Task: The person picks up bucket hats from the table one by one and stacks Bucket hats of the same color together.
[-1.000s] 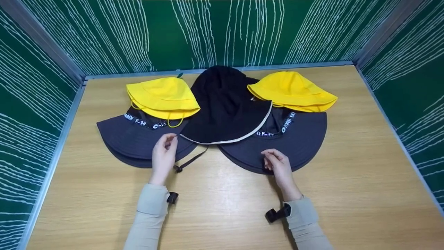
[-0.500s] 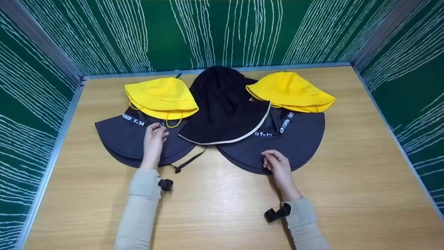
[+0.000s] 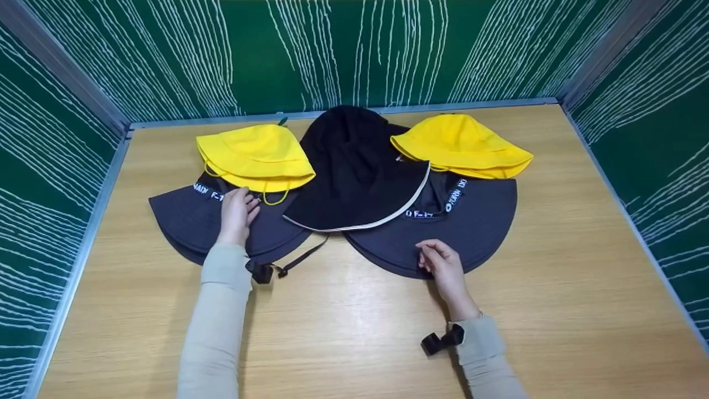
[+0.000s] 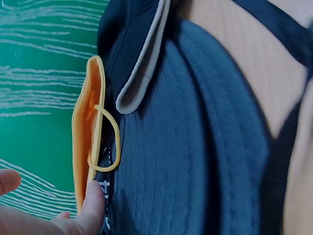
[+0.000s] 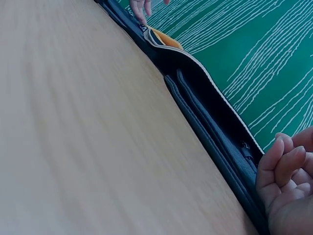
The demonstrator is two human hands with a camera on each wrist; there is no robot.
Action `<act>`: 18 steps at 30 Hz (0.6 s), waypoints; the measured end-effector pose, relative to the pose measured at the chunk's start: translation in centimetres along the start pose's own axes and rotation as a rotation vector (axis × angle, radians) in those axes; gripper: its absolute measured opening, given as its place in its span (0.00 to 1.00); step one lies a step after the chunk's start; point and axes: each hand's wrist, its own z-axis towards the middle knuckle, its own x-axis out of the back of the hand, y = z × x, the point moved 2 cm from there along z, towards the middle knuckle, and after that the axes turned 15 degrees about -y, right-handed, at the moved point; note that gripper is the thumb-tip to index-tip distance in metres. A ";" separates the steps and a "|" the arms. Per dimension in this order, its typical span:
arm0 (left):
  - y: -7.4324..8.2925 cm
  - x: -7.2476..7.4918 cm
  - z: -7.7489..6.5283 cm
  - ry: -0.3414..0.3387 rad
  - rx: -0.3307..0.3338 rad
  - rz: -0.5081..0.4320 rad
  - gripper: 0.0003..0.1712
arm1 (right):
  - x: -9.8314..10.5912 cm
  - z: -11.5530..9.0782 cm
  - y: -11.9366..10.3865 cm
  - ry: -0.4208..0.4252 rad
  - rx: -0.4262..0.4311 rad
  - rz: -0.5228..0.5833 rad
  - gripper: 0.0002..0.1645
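The left hand [image 3: 237, 216] has advanced to the left yellow bucket hat [image 3: 255, 155] at its 1 o'clock, bringing that hat within reach; its fingers are loose, holding nothing, contact unclear. Under it lies a wide-brimmed dark-grey sun hat [image 3: 177, 221]. The white-edged black hat [image 3: 354, 166] sits at 2 o'clock. Toward 3 o'clock, the right hand [image 3: 443, 264] stays put, loosely curled, empty.

White lettering on the inner band [image 3: 208, 192] of the dark hat at left [image 3: 174, 219] reads roughly "NADI F-1", the rest hidden; the left wrist view shows a sideways "14" there. On the dark hat at right [image 3: 482, 227], the headband [image 3: 455, 199] shows "F-14" and "TORN", neighbouring letters too blurred to read.
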 end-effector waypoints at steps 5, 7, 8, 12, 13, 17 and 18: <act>-0.1 0.3 0.7 -0.026 0.055 -0.178 0.31 | -0.1 0.0 0.0 -0.020 0.019 0.007 0.09; -0.2 0.4 0.9 -0.013 0.076 -0.248 0.31 | -0.1 0.0 0.0 -0.027 0.023 0.011 0.09; -0.2 0.5 1.0 -0.003 0.085 -0.275 0.30 | -0.1 0.0 0.0 -0.030 0.025 0.011 0.09; -0.4 0.6 1.3 0.018 0.108 -0.332 0.29 | -0.1 0.0 0.0 -0.028 0.021 0.009 0.09; -0.4 0.6 1.4 0.021 0.110 -0.338 0.29 | -0.1 0.0 0.0 -0.026 0.020 0.006 0.09; -0.2 0.3 1.7 0.047 0.115 -0.327 0.28 | 0.0 0.0 0.0 -0.018 0.014 -0.006 0.09; -0.1 0.3 1.8 0.060 0.115 -0.318 0.28 | 0.0 0.0 0.0 -0.018 0.015 -0.007 0.09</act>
